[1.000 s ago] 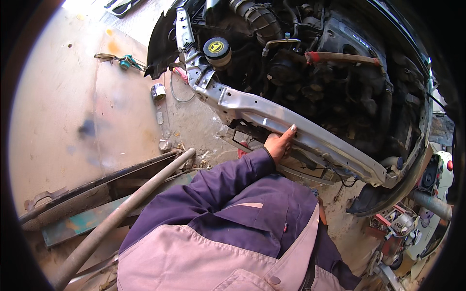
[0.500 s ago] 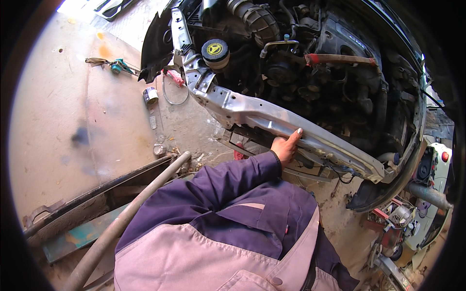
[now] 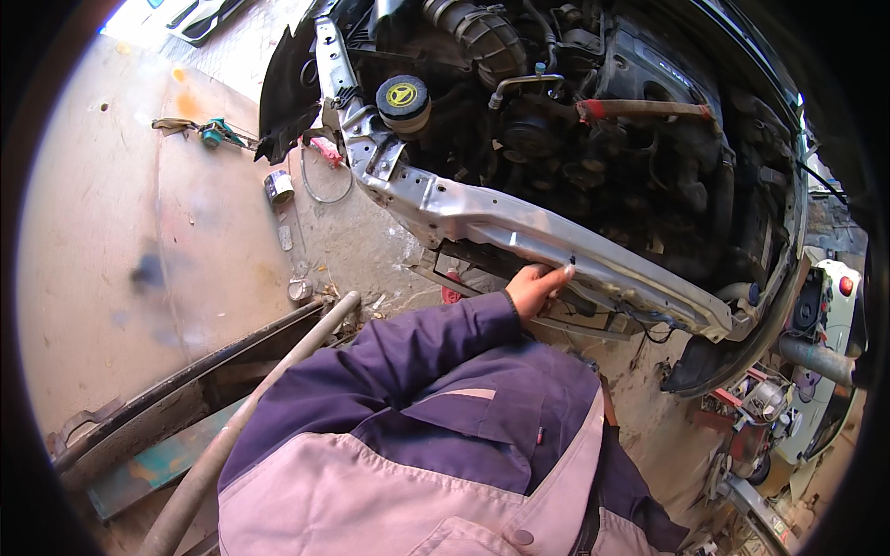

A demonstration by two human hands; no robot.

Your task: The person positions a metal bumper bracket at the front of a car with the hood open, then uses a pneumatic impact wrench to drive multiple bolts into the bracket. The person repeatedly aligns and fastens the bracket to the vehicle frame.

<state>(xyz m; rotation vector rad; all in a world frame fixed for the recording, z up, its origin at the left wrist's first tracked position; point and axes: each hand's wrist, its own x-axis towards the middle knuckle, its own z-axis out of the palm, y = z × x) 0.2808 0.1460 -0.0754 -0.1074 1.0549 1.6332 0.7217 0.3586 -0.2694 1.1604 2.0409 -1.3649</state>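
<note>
A bare silver metal crossmember (image 3: pixel 640 285) runs slantwise across the front of a car's engine bay. My left hand (image 3: pixel 535 291) is at its near edge, about midway along. The thumb is stretched out to the right, its tip against the crossmember's front face just below a small dark hole. The other fingers curl beneath it and are mostly hidden. My right hand is out of view. Behind the crossmember lie the dark engine (image 3: pixel 658 83), a ribbed air hose (image 3: pixel 477 42), a red-ended hose (image 3: pixel 649 109) and a round black cap with a yellow mark (image 3: pixel 403 95).
A large stained tan panel (image 3: pixel 102 213) lies at left, with a teal tool (image 3: pixel 213 132) on it. Beside it stands a small can (image 3: pixel 278 186). A long grey pipe (image 3: pixel 250 408) slants up at lower left. Parts and tools (image 3: pixel 765 403) clutter the right.
My left thumb has drawn back and down a little along the crossmember, uncovering a small dark hole. The whole view has shifted slightly.
</note>
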